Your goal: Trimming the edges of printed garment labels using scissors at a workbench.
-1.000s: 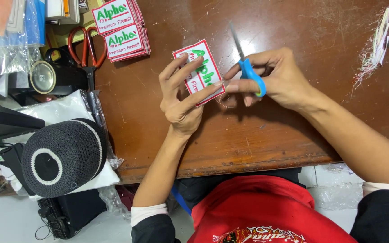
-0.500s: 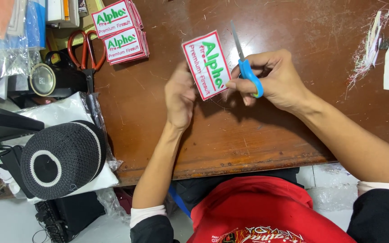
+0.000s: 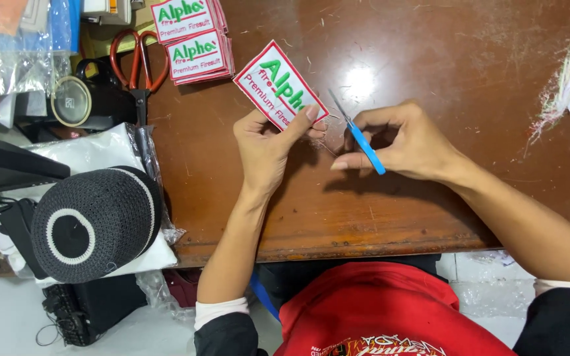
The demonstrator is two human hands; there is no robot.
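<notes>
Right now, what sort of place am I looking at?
Probably a small embroidery or tailoring workbench: the left hand holds an embroidered patch, the right hand works blue thread snips, and stacked matching patches and red-handled scissors lie on the wooden table.

The embroidered cloth patch (image 3: 280, 86) looks matt; the snips (image 3: 359, 135) pair blue plastic with metal; the wooden table (image 3: 430, 59) shines glossy.

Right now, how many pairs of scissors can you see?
2: blue-handled snips in the right hand; red-handled scissors lying at the table's far left. Others may hide under clutter.
</notes>
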